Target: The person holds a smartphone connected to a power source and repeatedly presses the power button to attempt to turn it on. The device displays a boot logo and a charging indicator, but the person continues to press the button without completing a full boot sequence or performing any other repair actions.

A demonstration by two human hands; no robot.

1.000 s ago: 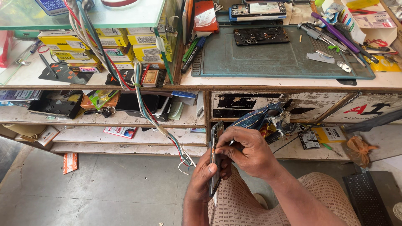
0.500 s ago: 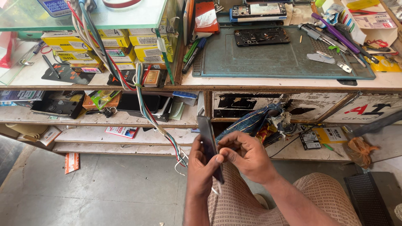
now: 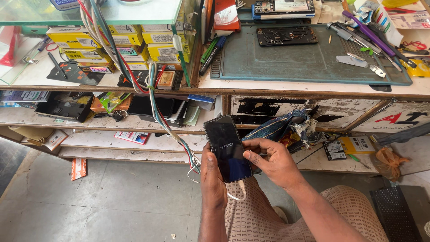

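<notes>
Two hands on one phone (image 3: 228, 149), held above lap, below counter (image 3: 309, 86) edge. Left hand (image 3: 212, 179) grasps left side and back; right hand (image 3: 274, 162) fingers (image 3: 251, 144) pinch right edge. Phone looks light, stiff, glass front smooth, probably slippery and fragile; best hold by side edges. White cable (image 3: 237, 193) hangs under fingers.

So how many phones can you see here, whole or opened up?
3: a black phone held in both hands, left hand and right hand; an opened phone on the green mat; another behind it. More may be hidden.
</notes>
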